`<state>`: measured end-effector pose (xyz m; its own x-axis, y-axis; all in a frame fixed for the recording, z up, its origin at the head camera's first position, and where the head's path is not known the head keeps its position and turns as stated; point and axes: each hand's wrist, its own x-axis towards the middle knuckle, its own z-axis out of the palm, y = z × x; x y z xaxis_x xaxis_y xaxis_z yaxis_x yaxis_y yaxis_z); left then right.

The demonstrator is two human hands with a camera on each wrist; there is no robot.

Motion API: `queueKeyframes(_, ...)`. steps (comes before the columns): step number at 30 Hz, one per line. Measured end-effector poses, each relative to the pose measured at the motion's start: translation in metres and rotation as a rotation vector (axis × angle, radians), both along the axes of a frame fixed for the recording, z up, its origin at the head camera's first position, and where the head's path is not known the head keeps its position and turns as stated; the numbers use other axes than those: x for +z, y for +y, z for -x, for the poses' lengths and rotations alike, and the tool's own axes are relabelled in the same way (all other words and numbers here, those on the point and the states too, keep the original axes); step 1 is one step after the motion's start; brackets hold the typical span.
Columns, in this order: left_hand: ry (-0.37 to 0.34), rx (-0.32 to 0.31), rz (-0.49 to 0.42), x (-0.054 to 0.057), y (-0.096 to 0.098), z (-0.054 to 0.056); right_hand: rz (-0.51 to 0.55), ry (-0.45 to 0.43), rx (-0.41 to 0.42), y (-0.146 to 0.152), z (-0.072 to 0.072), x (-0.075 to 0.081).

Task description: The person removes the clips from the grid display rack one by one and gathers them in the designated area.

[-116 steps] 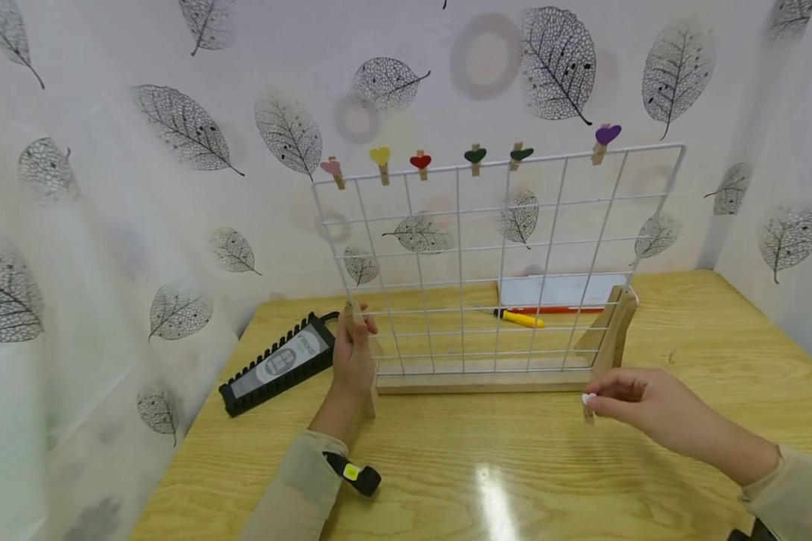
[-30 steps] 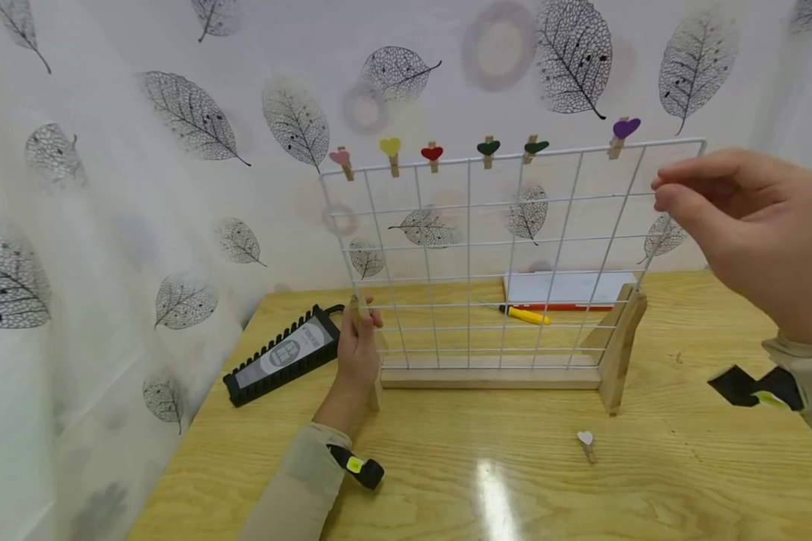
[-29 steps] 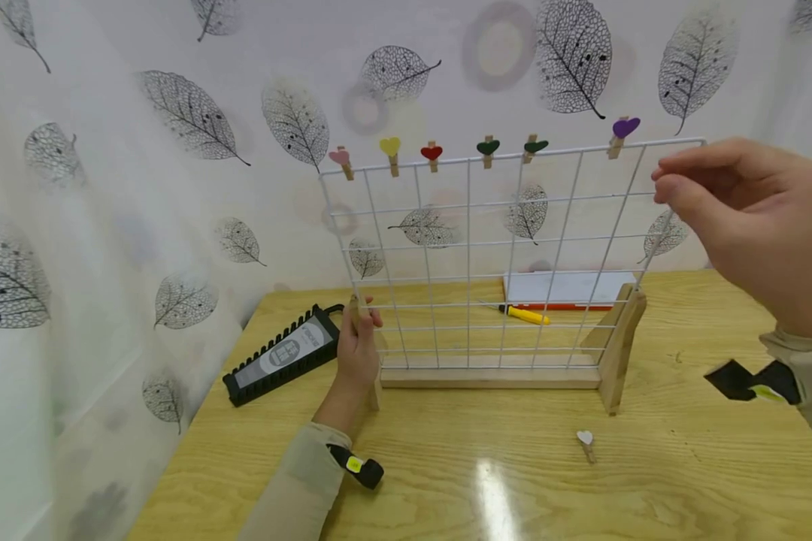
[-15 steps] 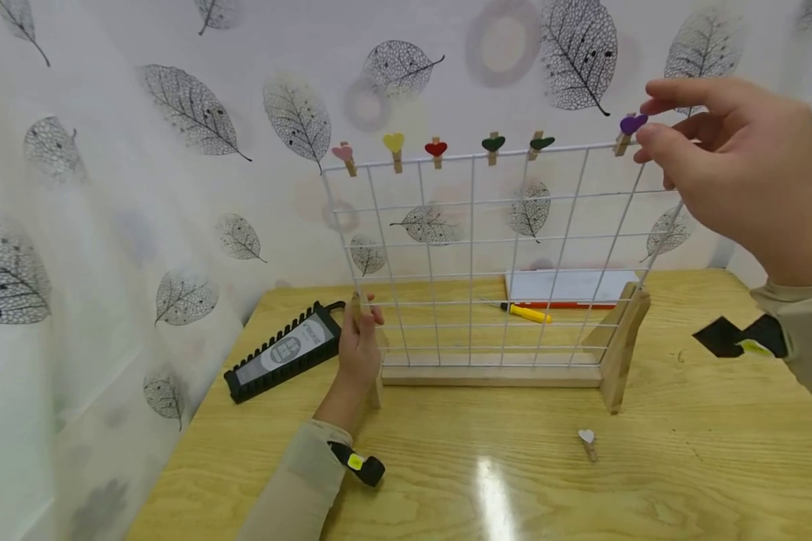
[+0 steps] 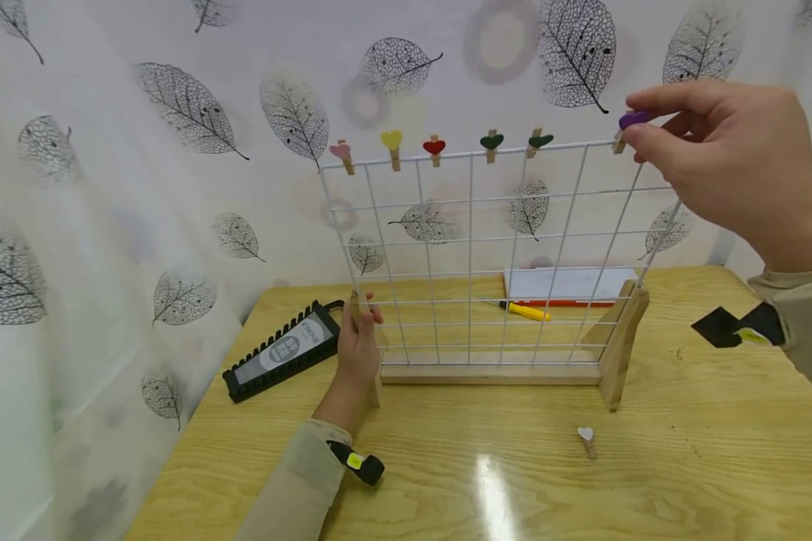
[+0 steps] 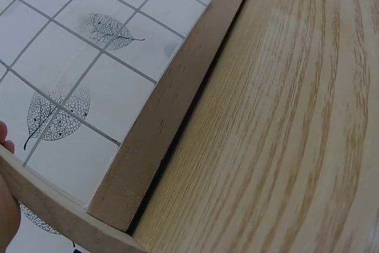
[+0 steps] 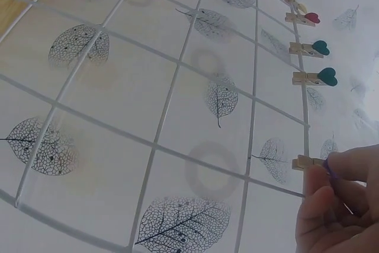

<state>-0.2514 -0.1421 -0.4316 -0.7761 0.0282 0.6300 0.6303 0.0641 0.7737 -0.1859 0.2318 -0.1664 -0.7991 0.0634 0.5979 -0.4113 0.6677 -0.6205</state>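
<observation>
My right hand [image 5: 724, 150] pinches the purple heart clothespin [image 5: 632, 120] at the right end of the white wire grid's top bar. In the right wrist view, the wooden tip of that clothespin [image 7: 303, 163] sits at the bar, its heart mostly behind my fingers. My left hand [image 5: 359, 342] grips the left wooden upright [image 5: 375, 383] of the stand holding the wire grid [image 5: 470, 248]. Along the top bar sit a pink heart clothespin [image 5: 341, 152], a yellow one [image 5: 392, 143], a red one [image 5: 434, 148] and two dark green ones [image 5: 492, 143]. A white heart clothespin [image 5: 586, 439] lies on the table.
A black wrench rack [image 5: 284, 353] lies left of the stand. Behind the grid are a yellow-handled screwdriver [image 5: 529, 312] and a white flat box with a red edge [image 5: 568, 285]. A leaf-patterned curtain [image 5: 176, 225] hangs behind and left of the table [image 5: 446, 451].
My right hand let the white heart clothespin down onto the table, rose to the grid's top right and took hold of the purple clothespin. My left hand stays on the upright.
</observation>
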Motion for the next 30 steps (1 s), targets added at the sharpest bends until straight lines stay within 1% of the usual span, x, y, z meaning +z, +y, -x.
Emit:
queueKeyframes(6,-0.001,0.002,-0.004,0.0,0.0,0.0,0.003,-0.015,0.002,0.001,0.001,-0.002)
queueKeyframes(11,0.006,-0.006,-0.004,0.0,0.0,0.0,0.027,0.0,0.017,0.003,0.0,-0.003)
queueKeyframes(15,0.01,-0.012,-0.008,0.0,0.0,0.001,0.045,0.037,0.044,0.004,-0.001,-0.004)
queueKeyframes(19,0.012,0.001,-0.004,-0.001,0.0,0.001,0.063,0.07,0.077,0.003,-0.001,-0.007)
queueKeyframes(25,0.019,0.002,-0.002,-0.002,-0.001,0.002,0.112,0.149,0.124,0.001,0.001,-0.013)
queueKeyframes(30,0.014,0.003,0.003,-0.001,-0.001,0.001,0.065,0.231,0.102,0.0,0.002,-0.016)
